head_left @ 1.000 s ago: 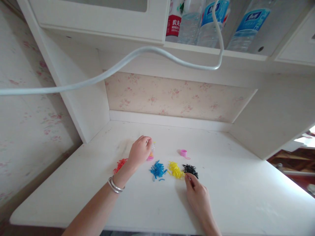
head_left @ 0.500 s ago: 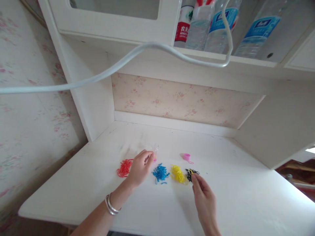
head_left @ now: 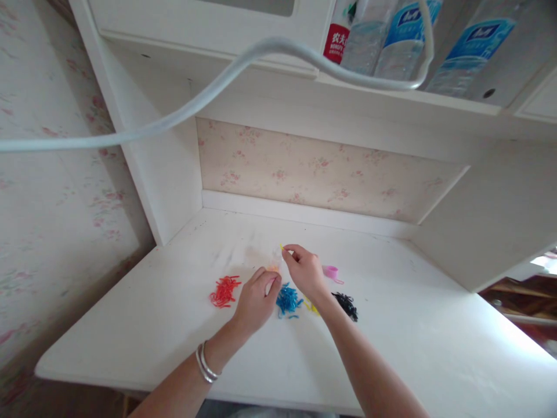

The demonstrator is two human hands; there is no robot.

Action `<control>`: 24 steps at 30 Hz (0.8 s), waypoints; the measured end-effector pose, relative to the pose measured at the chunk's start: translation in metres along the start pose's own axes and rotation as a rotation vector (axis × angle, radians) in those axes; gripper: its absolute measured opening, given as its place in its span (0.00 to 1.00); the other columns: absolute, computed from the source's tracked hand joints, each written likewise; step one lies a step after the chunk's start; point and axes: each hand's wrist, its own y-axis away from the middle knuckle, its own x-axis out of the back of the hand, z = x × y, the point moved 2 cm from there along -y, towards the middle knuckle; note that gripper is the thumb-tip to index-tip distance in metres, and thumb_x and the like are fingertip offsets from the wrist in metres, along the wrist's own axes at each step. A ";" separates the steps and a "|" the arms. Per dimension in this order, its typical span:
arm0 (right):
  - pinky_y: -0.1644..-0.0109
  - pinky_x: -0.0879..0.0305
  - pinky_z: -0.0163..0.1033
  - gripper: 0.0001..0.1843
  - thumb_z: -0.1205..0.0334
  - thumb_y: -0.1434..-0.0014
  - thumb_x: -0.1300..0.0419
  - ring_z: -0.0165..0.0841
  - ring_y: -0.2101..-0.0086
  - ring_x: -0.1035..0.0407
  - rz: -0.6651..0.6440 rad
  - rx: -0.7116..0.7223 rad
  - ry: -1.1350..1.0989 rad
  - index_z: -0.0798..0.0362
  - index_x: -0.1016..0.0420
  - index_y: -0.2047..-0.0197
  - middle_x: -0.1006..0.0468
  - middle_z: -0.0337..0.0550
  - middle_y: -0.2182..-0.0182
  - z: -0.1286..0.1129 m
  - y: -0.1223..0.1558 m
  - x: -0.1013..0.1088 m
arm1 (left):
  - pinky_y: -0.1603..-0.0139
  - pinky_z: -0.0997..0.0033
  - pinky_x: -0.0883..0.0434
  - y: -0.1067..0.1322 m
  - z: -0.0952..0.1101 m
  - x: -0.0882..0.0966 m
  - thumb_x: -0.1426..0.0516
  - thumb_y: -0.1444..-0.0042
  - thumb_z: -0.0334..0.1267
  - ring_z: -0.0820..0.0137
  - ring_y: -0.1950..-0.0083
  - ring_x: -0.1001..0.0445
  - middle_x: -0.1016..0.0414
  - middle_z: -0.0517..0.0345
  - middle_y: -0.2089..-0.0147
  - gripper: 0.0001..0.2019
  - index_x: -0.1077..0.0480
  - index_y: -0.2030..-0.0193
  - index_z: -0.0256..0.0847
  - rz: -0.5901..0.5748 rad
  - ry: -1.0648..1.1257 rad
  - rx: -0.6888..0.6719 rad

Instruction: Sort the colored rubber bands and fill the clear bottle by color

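My left hand (head_left: pixel 256 297) is closed on a small clear container (head_left: pixel 274 264), mostly hidden by the fingers, with orange bits showing in or behind it. My right hand (head_left: pixel 304 270) pinches a yellow rubber band (head_left: pixel 282 247) just above that container. Below the hands lies a heap of blue rubber bands (head_left: pixel 288 301). Yellow rubber bands (head_left: pixel 311 307) are partly covered by my right forearm. Black rubber bands (head_left: pixel 347 306) lie to the right of that arm, and red rubber bands (head_left: pixel 225 291) to the left of my left hand.
A small pink cup-shaped piece (head_left: pixel 331 273) with a loop lies on the white desk (head_left: pixel 391 337) behind the black heap. A pale cable (head_left: pixel 183 113) crosses in front of the cabinet. Plastic bottles (head_left: pixel 400 46) stand on the shelf above.
My right hand has moved left and away from me, from the black and yellow heaps to the container, carrying a yellow rubber band. My left hand keeps its hold. The view has shifted slightly.
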 end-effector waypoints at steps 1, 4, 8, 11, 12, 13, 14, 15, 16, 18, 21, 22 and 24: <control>0.73 0.47 0.31 0.15 0.55 0.43 0.48 0.27 0.80 0.40 -0.017 0.005 0.021 0.50 0.21 0.62 0.31 0.34 0.83 -0.001 -0.002 -0.002 | 0.61 0.72 0.35 0.000 0.000 0.000 0.52 0.37 0.38 0.71 0.65 0.31 0.31 0.58 0.66 0.11 0.29 0.64 0.41 -0.002 -0.004 -0.003; 0.71 0.46 0.31 0.15 0.56 0.44 0.47 0.26 0.79 0.39 -0.045 0.017 0.054 0.48 0.20 0.61 0.31 0.34 0.83 -0.004 -0.005 -0.002 | 0.61 0.72 0.35 0.000 0.000 0.000 0.51 0.38 0.37 0.72 0.64 0.31 0.31 0.59 0.66 0.10 0.30 0.64 0.41 0.003 -0.017 -0.010; 0.73 0.46 0.31 0.17 0.53 0.43 0.47 0.26 0.81 0.42 0.028 -0.029 -0.015 0.51 0.21 0.60 0.35 0.33 0.84 0.005 0.006 0.010 | 0.60 0.73 0.35 0.001 0.000 -0.001 0.52 0.37 0.38 0.71 0.63 0.30 0.31 0.59 0.66 0.11 0.30 0.64 0.42 -0.013 -0.032 -0.026; 0.77 0.48 0.31 0.20 0.49 0.44 0.47 0.26 0.82 0.45 0.072 -0.115 -0.070 0.52 0.21 0.59 0.38 0.32 0.85 0.031 0.027 0.021 | 0.60 0.72 0.34 0.001 -0.001 -0.003 0.53 0.37 0.39 0.71 0.63 0.30 0.30 0.58 0.65 0.12 0.29 0.63 0.42 -0.035 -0.052 -0.061; 0.77 0.48 0.31 0.20 0.48 0.44 0.47 0.26 0.82 0.45 0.075 -0.143 -0.073 0.53 0.22 0.59 0.38 0.32 0.85 0.044 0.037 0.024 | 0.60 0.72 0.34 0.001 -0.002 -0.004 0.53 0.37 0.39 0.71 0.62 0.30 0.29 0.58 0.65 0.12 0.29 0.63 0.41 -0.038 -0.063 -0.075; 0.77 0.48 0.31 0.20 0.47 0.44 0.46 0.26 0.82 0.44 0.080 -0.172 -0.070 0.53 0.22 0.59 0.38 0.32 0.84 0.058 0.047 0.027 | 0.59 0.72 0.34 0.001 -0.003 -0.005 0.53 0.37 0.39 0.71 0.62 0.30 0.29 0.58 0.64 0.12 0.29 0.63 0.41 -0.039 -0.075 -0.088; 0.77 0.48 0.31 0.21 0.47 0.45 0.46 0.27 0.81 0.43 0.083 -0.204 -0.057 0.53 0.22 0.59 0.38 0.32 0.84 0.072 0.059 0.030 | 0.58 0.72 0.34 0.001 -0.004 -0.006 0.53 0.37 0.39 0.71 0.60 0.30 0.29 0.57 0.63 0.12 0.29 0.62 0.41 -0.040 -0.089 -0.099; 0.77 0.47 0.31 0.21 0.47 0.44 0.47 0.27 0.81 0.43 0.090 -0.233 -0.034 0.53 0.23 0.59 0.38 0.32 0.84 0.085 0.070 0.032 | 0.57 0.72 0.33 0.001 -0.004 -0.008 0.53 0.37 0.39 0.70 0.59 0.29 0.28 0.57 0.62 0.12 0.30 0.61 0.41 -0.044 -0.105 -0.110; 0.76 0.47 0.32 0.21 0.47 0.44 0.47 0.28 0.81 0.42 0.083 -0.257 -0.006 0.52 0.23 0.59 0.37 0.33 0.84 0.097 0.082 0.035 | 0.56 0.71 0.33 0.001 -0.004 -0.009 0.53 0.37 0.39 0.70 0.58 0.29 0.28 0.57 0.61 0.12 0.30 0.61 0.41 -0.054 -0.125 -0.117; 0.76 0.47 0.33 0.22 0.47 0.44 0.48 0.29 0.81 0.41 0.059 -0.304 0.064 0.52 0.23 0.58 0.36 0.33 0.84 0.116 0.103 0.038 | 0.55 0.71 0.33 0.002 -0.003 -0.014 0.53 0.37 0.39 0.70 0.57 0.29 0.28 0.57 0.59 0.12 0.30 0.60 0.42 -0.090 -0.183 -0.121; 0.75 0.45 0.33 0.21 0.49 0.42 0.50 0.30 0.80 0.38 0.019 -0.325 0.152 0.52 0.23 0.56 0.33 0.34 0.83 0.125 0.124 0.042 | 0.59 0.72 0.32 0.004 0.006 -0.026 0.55 0.36 0.40 0.70 0.59 0.27 0.28 0.58 0.59 0.13 0.30 0.60 0.44 -0.199 -0.328 -0.136; 0.74 0.44 0.33 0.21 0.50 0.42 0.50 0.30 0.80 0.37 0.005 -0.323 0.176 0.51 0.24 0.55 0.31 0.35 0.82 0.124 0.126 0.042 | 0.61 0.71 0.32 0.006 0.010 -0.031 0.55 0.36 0.40 0.70 0.60 0.27 0.28 0.58 0.60 0.13 0.29 0.60 0.45 -0.248 -0.379 -0.155; 0.72 0.44 0.33 0.20 0.52 0.40 0.52 0.30 0.79 0.35 -0.024 -0.319 0.228 0.50 0.25 0.53 0.28 0.36 0.81 0.121 0.127 0.042 | 0.64 0.71 0.32 0.009 0.019 -0.042 0.55 0.36 0.40 0.69 0.62 0.27 0.29 0.58 0.62 0.14 0.29 0.61 0.46 -0.339 -0.467 -0.202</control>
